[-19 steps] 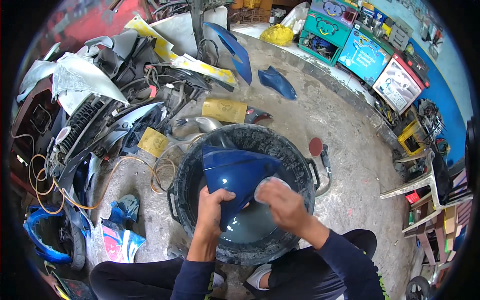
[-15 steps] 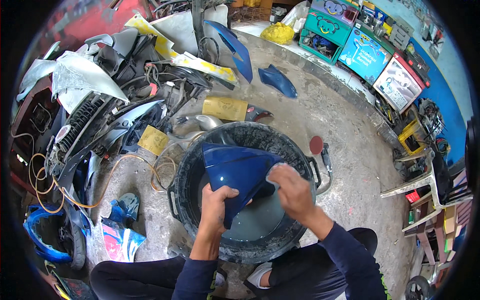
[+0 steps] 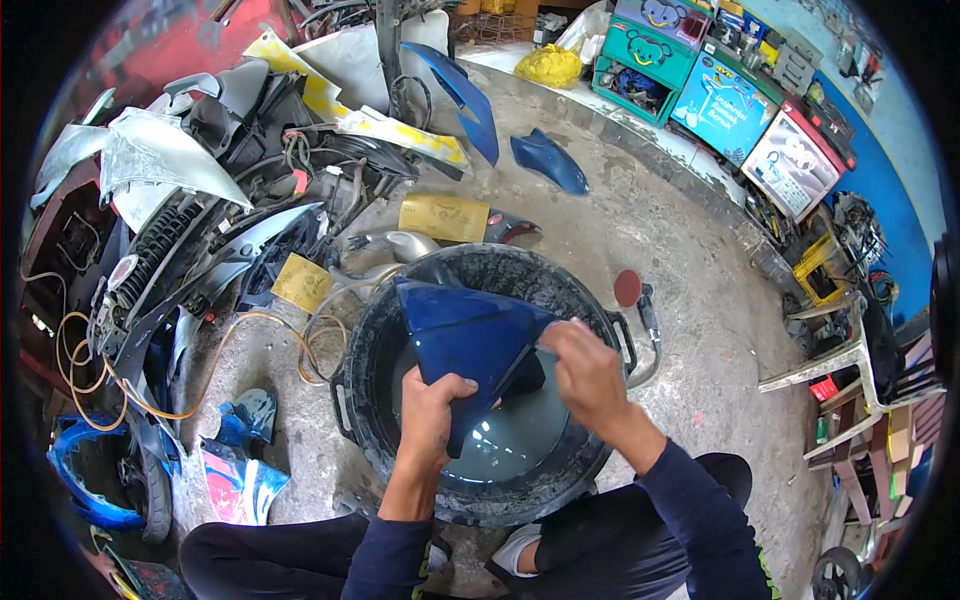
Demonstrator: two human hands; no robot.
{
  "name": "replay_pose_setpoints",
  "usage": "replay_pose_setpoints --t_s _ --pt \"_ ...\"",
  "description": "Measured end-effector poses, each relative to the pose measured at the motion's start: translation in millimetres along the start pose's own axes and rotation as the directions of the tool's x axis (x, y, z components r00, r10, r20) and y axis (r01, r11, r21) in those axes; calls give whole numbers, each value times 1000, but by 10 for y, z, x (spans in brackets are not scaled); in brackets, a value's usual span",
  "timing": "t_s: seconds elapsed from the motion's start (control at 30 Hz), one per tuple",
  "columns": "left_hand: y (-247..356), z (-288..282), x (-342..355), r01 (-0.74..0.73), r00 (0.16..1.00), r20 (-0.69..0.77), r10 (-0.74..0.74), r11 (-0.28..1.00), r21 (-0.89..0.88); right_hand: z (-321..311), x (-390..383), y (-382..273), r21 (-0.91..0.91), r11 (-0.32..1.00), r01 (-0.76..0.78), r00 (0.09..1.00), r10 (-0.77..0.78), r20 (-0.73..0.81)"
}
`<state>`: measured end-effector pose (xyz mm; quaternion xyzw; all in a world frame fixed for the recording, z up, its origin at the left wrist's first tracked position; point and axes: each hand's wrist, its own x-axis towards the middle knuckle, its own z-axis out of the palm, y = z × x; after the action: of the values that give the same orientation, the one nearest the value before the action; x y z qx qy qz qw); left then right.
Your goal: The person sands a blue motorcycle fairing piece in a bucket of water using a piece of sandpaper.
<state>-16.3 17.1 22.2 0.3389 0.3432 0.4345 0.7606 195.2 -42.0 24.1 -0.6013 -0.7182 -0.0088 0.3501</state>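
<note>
A large black tub (image 3: pixel 355 330) with cloudy water (image 3: pixel 505 445) in its bottom stands between my legs. Over it, my left hand (image 3: pixel 430 410) grips a dark blue, roughly triangular plastic panel (image 3: pixel 455 340) by its lower part, thumb on the face. My right hand (image 3: pixel 585 385) is closed on a pale pad, mostly hidden by the fingers, against the panel's right corner.
Motorcycle fairings and parts (image 3: pixel 165 165) are heaped at left, with an amber hose (image 3: pixel 225 355). Yellow sheets (image 3: pixel 443 218), a blue part (image 3: pixel 548 162) and a sander (image 3: pixel 630 290) lie on the concrete floor (image 3: pixel 720 400). Crates (image 3: pixel 650 55) and a plastic chair (image 3: pixel 840 365) stand right.
My right hand has moved up along the panel's right edge to its corner with the pad. The panel has shifted slightly up and left in view.
</note>
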Motion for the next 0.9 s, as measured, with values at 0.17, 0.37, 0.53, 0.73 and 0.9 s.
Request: replay_pose_setpoints --t_s 0.17,0.37,0.53,0.73,0.9 --pt "-21 -2 30 7 1000 -4 -7 1000 24 3 -98 -252 56 989 135 991 -134 -27" --pt "3 12 8 -9 1000 -8 9 1000 3 63 -151 -472 67 986 153 987 -156 29" --pt "-90 50 14 -4 999 -34 3 999 -41 14 -29 -143 -114 992 57 998 -56 5" --pt "-111 -77 49 12 991 -135 -14 1000 -16 17 -109 -502 47 979 196 971 -201 127" --pt "18 -158 74 95 992 -77 -103 991 -93 -92 -41 -460 75 969 235 929 -246 275"
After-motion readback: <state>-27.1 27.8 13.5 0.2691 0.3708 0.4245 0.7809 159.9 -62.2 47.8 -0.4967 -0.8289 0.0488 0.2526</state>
